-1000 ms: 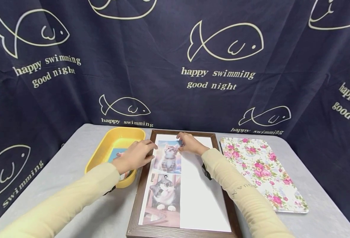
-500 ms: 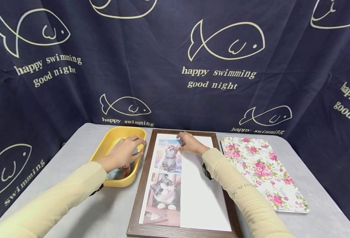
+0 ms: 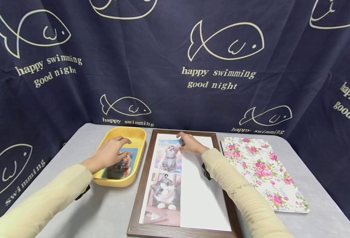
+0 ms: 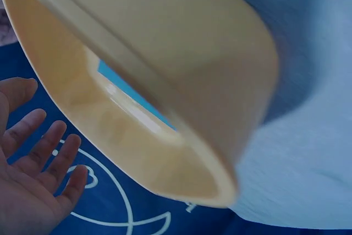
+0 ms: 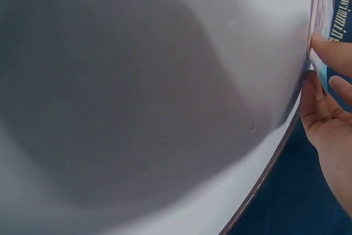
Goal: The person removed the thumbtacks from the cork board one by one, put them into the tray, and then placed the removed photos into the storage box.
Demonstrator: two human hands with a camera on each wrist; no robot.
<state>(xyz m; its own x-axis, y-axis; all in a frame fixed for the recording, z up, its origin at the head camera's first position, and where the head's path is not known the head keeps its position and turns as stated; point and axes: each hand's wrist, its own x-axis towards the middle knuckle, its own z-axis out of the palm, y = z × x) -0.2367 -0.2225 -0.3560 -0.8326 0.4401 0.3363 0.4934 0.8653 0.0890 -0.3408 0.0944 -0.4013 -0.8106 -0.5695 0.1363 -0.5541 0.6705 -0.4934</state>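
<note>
My left hand (image 3: 111, 152) is over the yellow plastic tub (image 3: 120, 182), fingers spread, holding nothing. Inside the tub lies a blue-backed animal picture (image 3: 131, 152), partly hidden by that hand. In the left wrist view the fingers (image 4: 45, 152) stand apart beside the tub's rim (image 4: 165, 100). My right hand (image 3: 190, 144) rests at the upper right corner of a kitten photo (image 3: 166, 159), forefinger at its top and thumb at its right edge. Below this photo is a grey-and-white cat photo (image 3: 163, 197). Both lie on the white board (image 3: 203, 198) inside a brown frame (image 3: 181, 230).
A white board with pink flowers (image 3: 261, 168) lies right of the frame, beyond the right sleeve (image 3: 237, 181). All stand on a grey-covered table (image 3: 103, 211). Behind it hangs a dark blue cloth (image 3: 163, 59) with fish drawings and lettering.
My left hand has moved leftward, from the kitten photo's left edge to over the yellow tub. My right hand has stayed at the photo's upper right corner.
</note>
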